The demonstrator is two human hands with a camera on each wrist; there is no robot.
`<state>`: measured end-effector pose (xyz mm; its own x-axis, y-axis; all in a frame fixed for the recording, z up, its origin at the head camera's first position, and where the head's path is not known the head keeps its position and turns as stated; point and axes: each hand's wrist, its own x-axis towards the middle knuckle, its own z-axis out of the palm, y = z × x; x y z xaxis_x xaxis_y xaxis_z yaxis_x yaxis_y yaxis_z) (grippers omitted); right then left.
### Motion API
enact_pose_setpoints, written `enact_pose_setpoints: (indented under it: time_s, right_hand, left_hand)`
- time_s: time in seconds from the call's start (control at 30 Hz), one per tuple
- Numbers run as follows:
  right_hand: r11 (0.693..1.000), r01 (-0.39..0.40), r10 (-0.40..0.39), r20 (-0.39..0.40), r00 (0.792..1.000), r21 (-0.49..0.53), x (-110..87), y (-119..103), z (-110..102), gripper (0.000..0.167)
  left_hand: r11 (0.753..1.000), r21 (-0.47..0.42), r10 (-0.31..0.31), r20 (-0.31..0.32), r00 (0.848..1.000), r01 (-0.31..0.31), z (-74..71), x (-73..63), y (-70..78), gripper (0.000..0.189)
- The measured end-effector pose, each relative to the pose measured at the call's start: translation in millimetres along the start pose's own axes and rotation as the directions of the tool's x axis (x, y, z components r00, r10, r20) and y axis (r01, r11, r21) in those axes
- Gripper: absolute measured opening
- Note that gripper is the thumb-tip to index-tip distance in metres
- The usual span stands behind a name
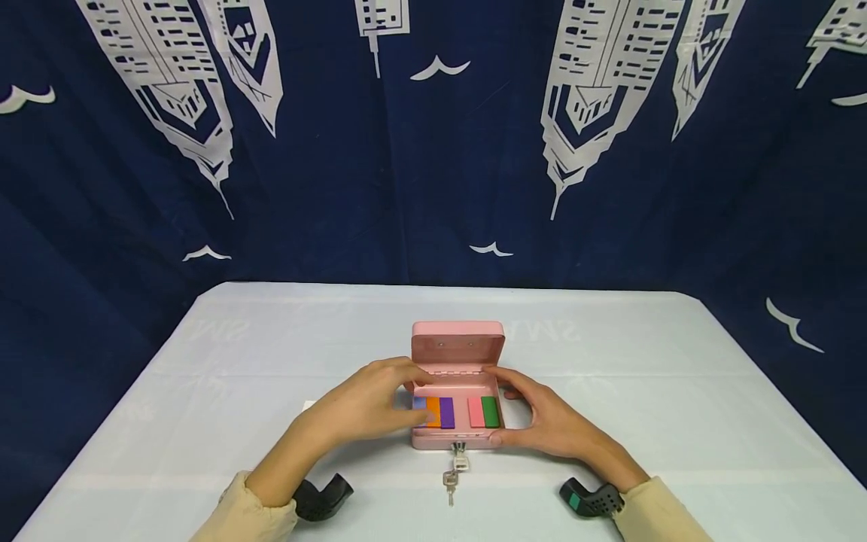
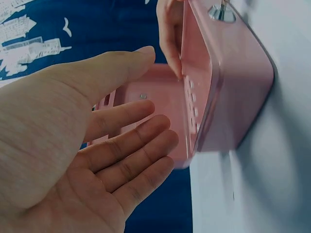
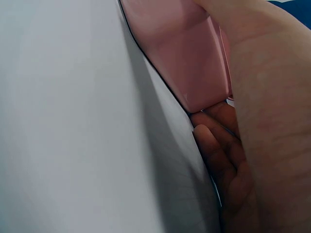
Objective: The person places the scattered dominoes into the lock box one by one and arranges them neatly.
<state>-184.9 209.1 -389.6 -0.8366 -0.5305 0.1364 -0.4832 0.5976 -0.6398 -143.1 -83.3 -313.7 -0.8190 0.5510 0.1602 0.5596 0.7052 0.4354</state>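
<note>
A pink metal box sits on the table with its lid raised. Inside, a light blue, an orange and a purple block line the left side, and a pink block and a green block the right. Keys hang from the lock at the front. My left hand hovers at the box's left side, its fingers spread and holding nothing in the left wrist view. My right hand grips the right side, thumb at the front corner and fingers toward the back.
The white table stretches around the box, with a dark blue patterned cloth hanging behind it. Black wrist devices sit at both wrists. Part of a small pale thing shows behind the left forearm.
</note>
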Motion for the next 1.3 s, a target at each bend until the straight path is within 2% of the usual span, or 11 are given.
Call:
enact_pose_setpoints:
  time_s: [0.1,0.33,0.8,1.1,1.3]
  right_hand:
    - [1.000,0.018,-0.018,-0.002,1.000,-0.004,-0.3,0,0,0.090]
    - [1.000,0.005,-0.005,-0.004,1.000,-0.005,-0.5,1,0,0.090]
    - [0.999,-0.018,0.018,-0.009,1.000,-0.039,-2.5,-1,1,0.089]
    - [0.999,-0.020,0.020,-0.003,1.000,-0.028,-2.3,0,1,0.089]
    - [1.000,-0.007,0.007,-0.001,1.000,-0.021,-2.0,0,1,0.089]
  left_hand:
    - [1.000,0.010,-0.021,-0.005,1.000,0.021,-4.4,-7.8,-4.5,0.046]
    - [0.996,0.061,-0.067,0.010,0.998,0.066,-10.8,-23.5,-18.7,0.048]
    - [0.985,0.081,-0.151,-0.031,0.988,0.153,-28.6,-52.1,-50.9,0.053]
    - [0.981,-0.023,-0.193,-0.014,0.981,0.193,-36.5,-62.0,-77.2,0.060]
    - [0.976,-0.042,-0.214,0.027,0.977,0.215,-38.1,-66.9,-94.3,0.064]
